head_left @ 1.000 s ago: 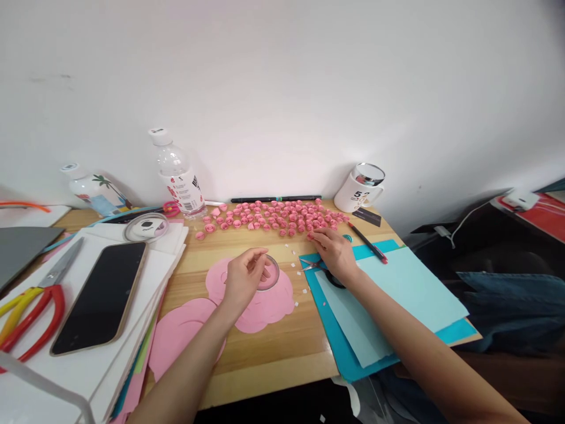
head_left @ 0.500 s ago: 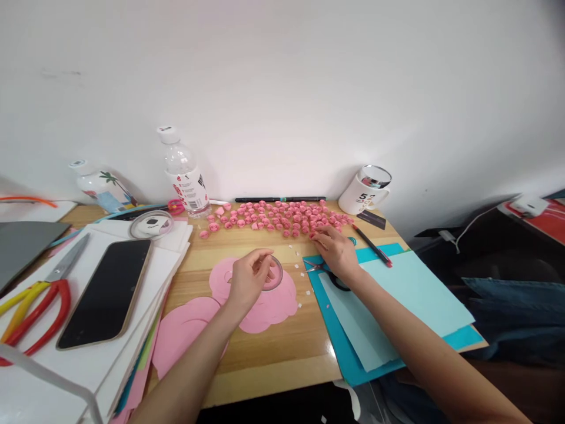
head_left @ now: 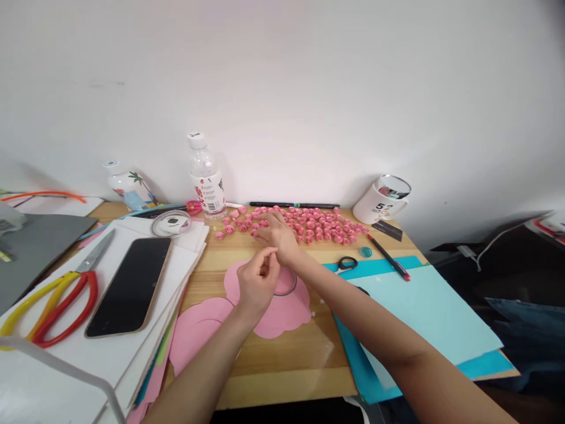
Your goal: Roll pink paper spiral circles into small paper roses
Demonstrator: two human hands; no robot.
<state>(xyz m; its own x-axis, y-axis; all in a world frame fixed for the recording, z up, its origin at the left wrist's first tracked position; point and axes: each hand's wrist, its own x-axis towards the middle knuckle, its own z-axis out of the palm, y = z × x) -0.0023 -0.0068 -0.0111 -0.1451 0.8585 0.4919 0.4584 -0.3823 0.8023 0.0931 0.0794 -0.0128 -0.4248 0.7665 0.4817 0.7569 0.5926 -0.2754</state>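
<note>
So, the pink paper roses [head_left: 329,225] are scattered in a big bunch along the back edge of the bench [head_left: 300,374], around the middle. Right hand [head_left: 282,240] is over their front-left side, fingers loosely spread, with the thumb apart; can't tell if it's touching one. Left hand [head_left: 257,284] is just below it, thumb and index tips pressed together, though I can't make out anything between them. Under that there's a thin ring [head_left: 292,290] lying on a pink paper cutout [head_left: 282,321], near the middle of the bench. Black-handled scissors [head_left: 348,263] sit partly hidden by the right forearm, and a white mug [head_left: 372,203] stands by the back right corner.
</note>
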